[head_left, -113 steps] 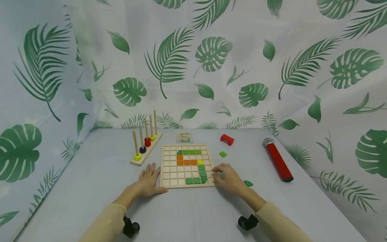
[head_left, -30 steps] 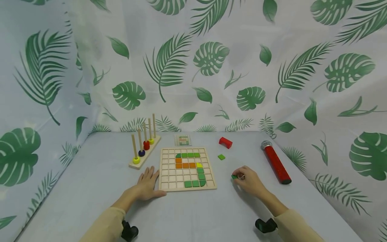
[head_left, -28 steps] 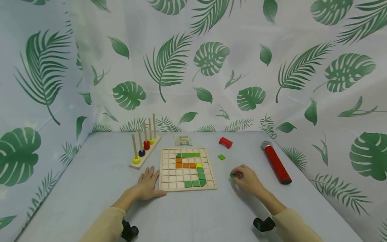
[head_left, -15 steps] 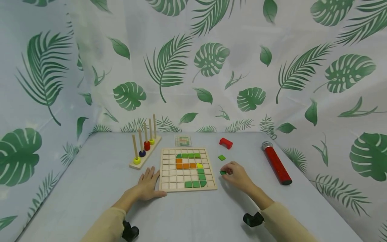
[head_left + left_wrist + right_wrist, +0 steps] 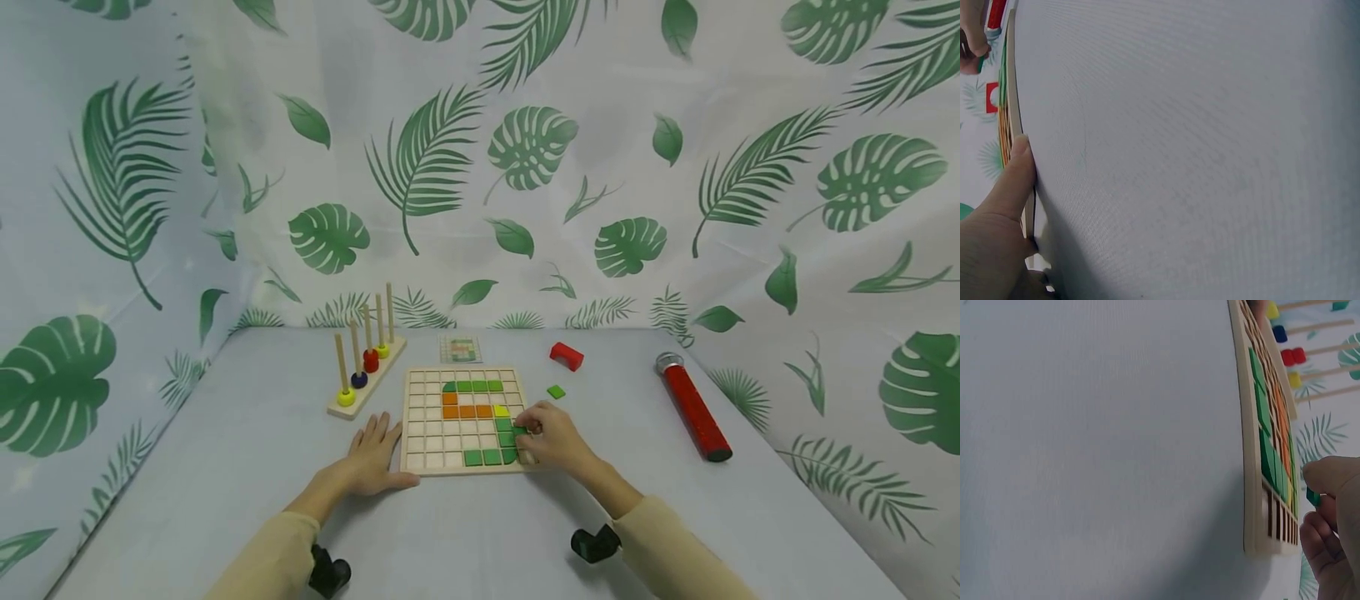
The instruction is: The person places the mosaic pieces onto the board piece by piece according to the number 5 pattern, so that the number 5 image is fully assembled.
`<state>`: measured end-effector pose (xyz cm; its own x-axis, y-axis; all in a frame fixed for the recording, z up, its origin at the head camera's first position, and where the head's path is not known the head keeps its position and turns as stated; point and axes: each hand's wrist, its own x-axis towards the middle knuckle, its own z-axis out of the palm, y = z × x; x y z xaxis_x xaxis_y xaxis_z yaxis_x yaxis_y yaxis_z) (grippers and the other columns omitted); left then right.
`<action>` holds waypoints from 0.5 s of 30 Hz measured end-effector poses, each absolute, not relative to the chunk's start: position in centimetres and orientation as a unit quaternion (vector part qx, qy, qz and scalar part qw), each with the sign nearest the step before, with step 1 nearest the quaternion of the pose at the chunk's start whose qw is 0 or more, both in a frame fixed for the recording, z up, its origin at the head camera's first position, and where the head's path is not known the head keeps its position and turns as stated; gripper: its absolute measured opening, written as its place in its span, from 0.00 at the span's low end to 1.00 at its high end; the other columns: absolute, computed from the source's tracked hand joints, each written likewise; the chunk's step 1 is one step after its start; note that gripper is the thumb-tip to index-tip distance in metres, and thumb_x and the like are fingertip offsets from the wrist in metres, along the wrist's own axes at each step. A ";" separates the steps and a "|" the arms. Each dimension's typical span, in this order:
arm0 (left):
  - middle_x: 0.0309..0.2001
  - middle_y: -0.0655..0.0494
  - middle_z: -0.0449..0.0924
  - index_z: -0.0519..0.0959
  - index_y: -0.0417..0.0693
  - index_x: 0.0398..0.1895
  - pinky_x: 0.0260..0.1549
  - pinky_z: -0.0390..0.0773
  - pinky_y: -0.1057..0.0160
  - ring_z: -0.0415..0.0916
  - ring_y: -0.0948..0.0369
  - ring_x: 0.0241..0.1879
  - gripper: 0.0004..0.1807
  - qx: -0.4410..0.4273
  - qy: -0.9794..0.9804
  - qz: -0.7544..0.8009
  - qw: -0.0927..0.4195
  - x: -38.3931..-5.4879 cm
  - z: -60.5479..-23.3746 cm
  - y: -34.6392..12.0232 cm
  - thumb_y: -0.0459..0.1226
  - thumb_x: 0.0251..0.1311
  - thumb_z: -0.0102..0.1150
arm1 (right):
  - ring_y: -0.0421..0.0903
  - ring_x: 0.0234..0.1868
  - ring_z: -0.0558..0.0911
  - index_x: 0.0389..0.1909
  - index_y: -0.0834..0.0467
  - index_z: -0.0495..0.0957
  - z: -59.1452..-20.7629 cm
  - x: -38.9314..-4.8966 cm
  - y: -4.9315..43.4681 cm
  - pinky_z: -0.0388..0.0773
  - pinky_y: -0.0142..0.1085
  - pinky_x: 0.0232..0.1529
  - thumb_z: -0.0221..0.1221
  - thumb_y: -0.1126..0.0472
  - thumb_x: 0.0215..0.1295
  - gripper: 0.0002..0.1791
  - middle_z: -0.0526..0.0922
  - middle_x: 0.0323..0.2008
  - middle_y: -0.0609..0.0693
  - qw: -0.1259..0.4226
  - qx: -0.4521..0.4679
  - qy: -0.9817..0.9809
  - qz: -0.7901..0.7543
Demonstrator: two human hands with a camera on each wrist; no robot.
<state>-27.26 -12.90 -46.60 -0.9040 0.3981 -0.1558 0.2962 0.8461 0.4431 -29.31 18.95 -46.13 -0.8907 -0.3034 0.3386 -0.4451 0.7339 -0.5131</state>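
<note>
My right hand (image 5: 555, 442) pinches a small green tile (image 5: 1313, 497) between thumb and fingers, over the right edge of a wooden grid board (image 5: 431, 442). Fingers hide part of the tile. On the board, green, orange and yellow tiles form a bent line; a rounded green tile (image 5: 509, 456) sits at its lower right turn. My left hand (image 5: 371, 462) rests with fingers spread along the board's left side, its thumb at the front left corner. The left wrist view shows that thumb (image 5: 1013, 181) against the board's edge.
A peg stacker (image 5: 367, 392) with yellow, blue and red beads stands back left. Behind the board lies a pattern card (image 5: 461, 348). To the right are a loose green tile (image 5: 556, 392), a red arch block (image 5: 567, 357) and a red microphone (image 5: 697, 412).
The right hand picked up the green tile that lay on the table right of the board and carried it left, onto the board's right edge. The left hand stayed in place.
</note>
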 end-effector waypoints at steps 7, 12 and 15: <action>0.71 0.30 0.38 0.51 0.33 0.71 0.65 0.39 0.39 0.32 0.37 0.70 0.53 0.182 0.953 0.208 0.121 -27.3 -46.8 -12.9 0.60 0.54 0.60 | 0.42 0.31 0.71 0.32 0.58 0.82 -46.5 -29.3 16.5 0.73 0.31 0.32 0.68 0.66 0.50 0.07 0.73 0.30 0.46 0.106 0.236 -0.920 0.294; 0.71 0.30 0.38 0.51 0.33 0.71 0.65 0.39 0.39 0.32 0.38 0.70 0.53 0.182 0.953 0.210 0.120 -27.3 -46.7 -12.9 0.59 0.54 0.60 | 0.42 0.33 0.73 0.32 0.56 0.82 -46.7 -29.3 14.9 0.74 0.31 0.34 0.68 0.63 0.52 0.07 0.74 0.31 0.44 0.096 0.258 -0.920 0.278; 0.71 0.30 0.37 0.51 0.33 0.71 0.66 0.39 0.40 0.32 0.38 0.70 0.53 0.181 0.953 0.209 0.122 -27.4 -46.7 -12.9 0.59 0.54 0.60 | 0.43 0.35 0.74 0.32 0.56 0.82 -46.7 -29.1 13.9 0.74 0.33 0.36 0.68 0.63 0.52 0.07 0.75 0.32 0.44 0.084 0.267 -0.918 0.280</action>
<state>-27.35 -12.90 -46.68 -0.9050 0.3954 -0.1571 0.2936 0.8476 0.4420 -29.10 13.95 -46.69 -0.8430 -0.4439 0.3037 -0.5378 0.7009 -0.4685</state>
